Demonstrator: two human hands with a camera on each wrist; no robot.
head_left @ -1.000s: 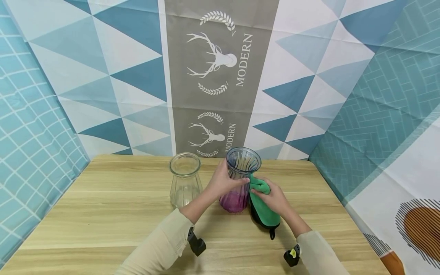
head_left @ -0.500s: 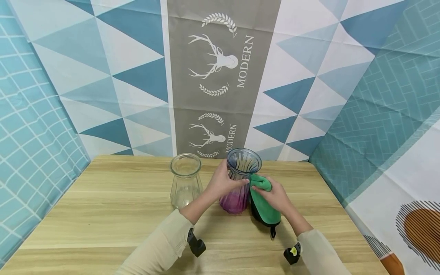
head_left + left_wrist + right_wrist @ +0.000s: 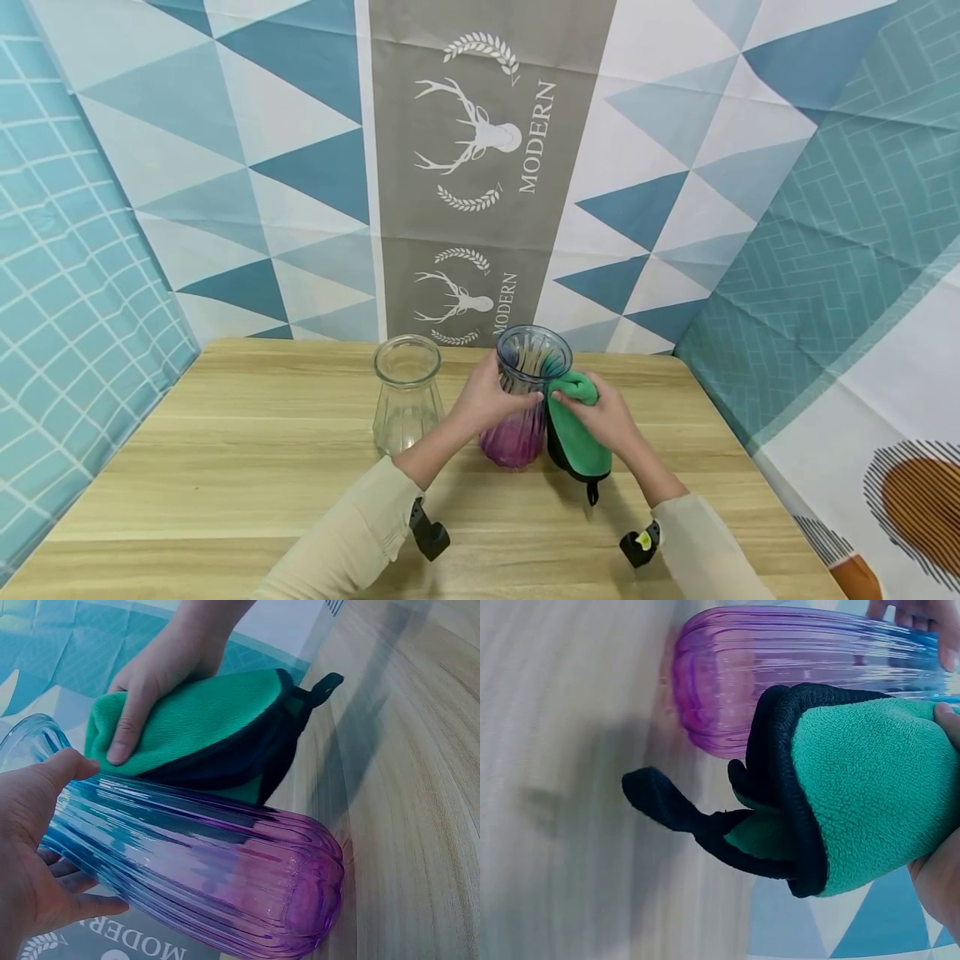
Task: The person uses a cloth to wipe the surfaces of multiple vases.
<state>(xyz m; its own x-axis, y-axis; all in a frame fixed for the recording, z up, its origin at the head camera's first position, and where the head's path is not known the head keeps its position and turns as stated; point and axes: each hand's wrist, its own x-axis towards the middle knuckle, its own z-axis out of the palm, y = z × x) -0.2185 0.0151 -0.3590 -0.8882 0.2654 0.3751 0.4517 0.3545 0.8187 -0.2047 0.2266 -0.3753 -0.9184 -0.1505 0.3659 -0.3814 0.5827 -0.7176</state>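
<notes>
A ribbed glass vase [image 3: 514,437], blue at the flared rim and purple at the base, stands upright on the table. My left hand [image 3: 486,402] grips it below the rim, thumb across the near side. In my right hand [image 3: 606,417] is a folded green cleaning cloth [image 3: 579,446] with black edging and a hanging loop, pinched under the thumb. The cloth [image 3: 195,724] lies along the vase's right side in the left wrist view. Seen from the right wrist, the cloth [image 3: 877,791] covers part of the vase [image 3: 727,679]; the right fingers behind it are mostly hidden.
A clear glass vase [image 3: 406,408] stands on the table just left of my left forearm. The wooden table [image 3: 225,467] ends at a patterned cloth backdrop [image 3: 300,167]. Patterned cloths also hang at the left and right sides.
My right hand and the cloth have risen slightly along the vase's right side. The left hand keeps its grip, and the vase stays in place.
</notes>
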